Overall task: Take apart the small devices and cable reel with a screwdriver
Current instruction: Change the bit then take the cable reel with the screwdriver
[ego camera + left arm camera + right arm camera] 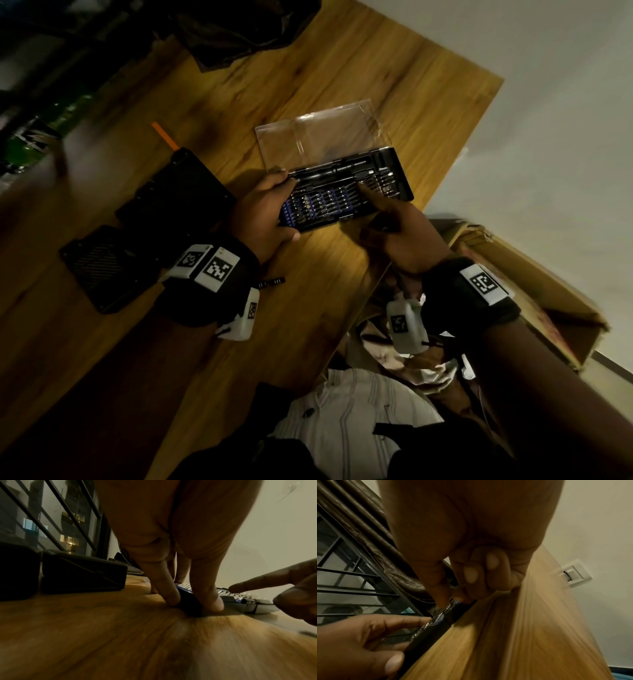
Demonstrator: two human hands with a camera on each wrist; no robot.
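Nearest, at 5 o'clock, the right hand (399,233) stretches its forefinger onto the rows of bits (329,202), its other fingers curled into the palm. At 9 o'clock of it, the left hand (263,212) grips the near end of the open screwdriver bit case (402,185), thumb and fingers spread around its corner on the wooden table (308,308). The clear lid (322,135) lies open toward 12 o'clock. Two black devices (174,195) (106,270) lie at 9 o'clock, an orange strip (164,135) beyond.

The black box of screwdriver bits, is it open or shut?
Open. The black plastic bit case has its clear plastic lid swung back, leaving the rows of metal bits uncovered.
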